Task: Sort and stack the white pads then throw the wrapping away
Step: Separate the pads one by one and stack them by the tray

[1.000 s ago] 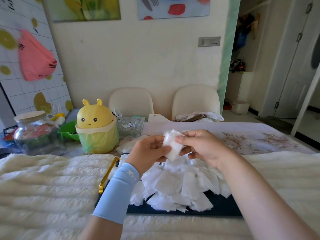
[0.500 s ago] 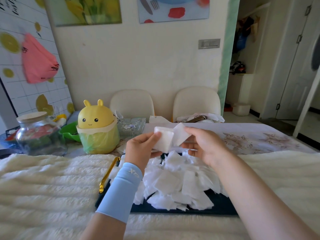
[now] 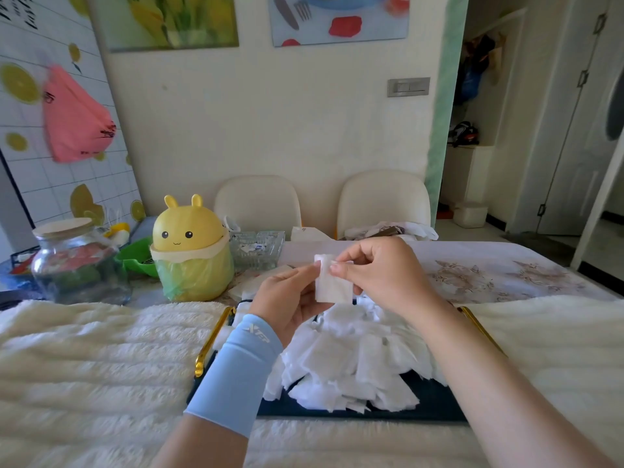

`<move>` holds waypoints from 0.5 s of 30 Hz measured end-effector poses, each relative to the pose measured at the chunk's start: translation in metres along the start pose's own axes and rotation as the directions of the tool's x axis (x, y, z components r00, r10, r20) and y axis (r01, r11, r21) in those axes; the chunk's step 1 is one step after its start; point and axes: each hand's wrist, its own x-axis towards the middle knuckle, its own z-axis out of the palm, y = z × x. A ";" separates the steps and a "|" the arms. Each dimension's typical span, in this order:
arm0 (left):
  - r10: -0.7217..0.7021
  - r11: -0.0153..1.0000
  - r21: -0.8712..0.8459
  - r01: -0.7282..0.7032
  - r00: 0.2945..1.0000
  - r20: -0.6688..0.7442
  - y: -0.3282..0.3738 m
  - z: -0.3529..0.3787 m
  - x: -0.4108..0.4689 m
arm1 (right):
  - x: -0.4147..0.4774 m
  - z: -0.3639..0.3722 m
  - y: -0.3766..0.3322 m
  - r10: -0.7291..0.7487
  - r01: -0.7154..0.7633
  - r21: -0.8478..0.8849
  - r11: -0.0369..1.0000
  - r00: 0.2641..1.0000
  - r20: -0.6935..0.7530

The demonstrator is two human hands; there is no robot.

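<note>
Right now your left hand (image 3: 287,298) and right hand (image 3: 381,268) meet above the tray, both on one white pad (image 3: 332,287). L hand: thumb + forefinger pinch the pad's left edge, other fingers loosely curled below it. R hand: thumb + forefinger pinch the top edge, the remaining fingers curled in behind. The pad hangs roughly upright btwn the two hands, lifted clear of the pile of pads (image 3: 354,363), which lies heaped on the dark tray (image 3: 435,401) just below.

The tray sits on a fluffy cream blanket (image 3: 101,359). Its gold handle (image 3: 212,339) shows on the left; a 2nd one on the right is partly behind your R forearm. The blue sleeve (image 3: 236,373) covers your L wrist and hides the tray's near-left part.

Hard to make out: whether the pad is one layer or several, or if any wrapping is on it, since it's all white and a bit blurred. Your R fingers hide the pad's right edge.

A yellow bunny bin (image 3: 190,248) w/ a green liner stands beyond the tray to the left, w/ a glass jar (image 3: 74,261) further left.
</note>
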 end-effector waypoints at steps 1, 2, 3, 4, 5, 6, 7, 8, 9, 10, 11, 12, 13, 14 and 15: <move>0.000 1.000 -0.001 0.000 1.000 0.028 0.001 0.000 0.000 | 0.000 0.001 0.001 0.002 -0.003 -0.017 1.000 1.000 -0.018; 0.005 1.000 0.008 -0.005 0.998 0.055 0.001 0.000 -0.001 | 0.000 0.002 0.002 0.007 -0.009 -0.045 0.999 0.999 -0.040; 0.016 1.000 0.025 -0.018 0.997 0.076 0.001 0.000 -0.001 | 0.001 0.004 0.004 0.010 -0.014 -0.073 0.997 0.998 -0.066; 0.031 0.998 0.047 -0.035 0.996 0.087 0.001 0.000 -0.001 | 0.001 0.005 0.005 0.006 -0.015 -0.090 0.996 0.996 -0.092; 0.043 0.997 0.063 -0.049 0.995 0.092 0.000 -0.001 -0.001 | 0.002 0.006 0.006 -0.002 -0.008 -0.094 0.996 0.994 -0.112; 0.050 0.996 0.068 -0.056 0.995 0.091 0.000 -0.002 0.000 | 0.003 0.006 0.006 -0.007 -0.004 -0.090 0.996 0.992 -0.127; 0.053 0.996 0.071 -0.060 0.994 0.093 0.000 -0.003 0.000 | 0.003 0.004 0.005 0.011 -0.020 -0.068 0.997 0.992 -0.126; 0.056 0.995 0.080 -0.064 0.994 0.098 0.000 -0.004 0.000 | 0.004 0.002 0.004 0.063 -0.065 -0.012 0.998 0.993 -0.097; 0.059 0.993 0.096 -0.069 0.993 0.106 0.001 -0.006 0.001 | 0.003 -0.002 0.003 0.141 -0.138 0.068 0.988 0.989 -0.037; 0.061 0.990 0.117 -0.075 0.991 0.117 0.001 -0.007 0.001 | 0.003 -0.005 0.001 0.222 -0.226 0.139 0.964 0.974 0.042; 0.060 0.987 0.143 -0.079 0.990 0.130 0.002 -0.008 0.001 | 0.003 -0.008 0.002 0.289 -0.307 0.178 0.935 0.950 0.121; 0.059 0.982 0.171 -0.082 0.989 0.137 0.002 -0.008 0.000 | 0.002 -0.011 0.003 0.330 -0.363 0.202 0.910 0.927 0.179; 0.057 0.976 0.200 -0.085 0.989 0.140 0.002 -0.008 0.000 | 0.003 -0.013 0.005 0.359 -0.402 0.220 0.889 0.909 0.212; 0.054 0.970 0.227 -0.085 0.989 0.139 0.002 -0.008 0.000 | 0.004 -0.014 0.006 0.382 -0.432 0.231 0.872 0.895 0.232; 0.047 0.966 0.247 -0.081 0.989 0.139 0.002 -0.008 -0.001 | 0.005 -0.015 0.007 0.402 -0.457 0.237 0.857 0.881 0.248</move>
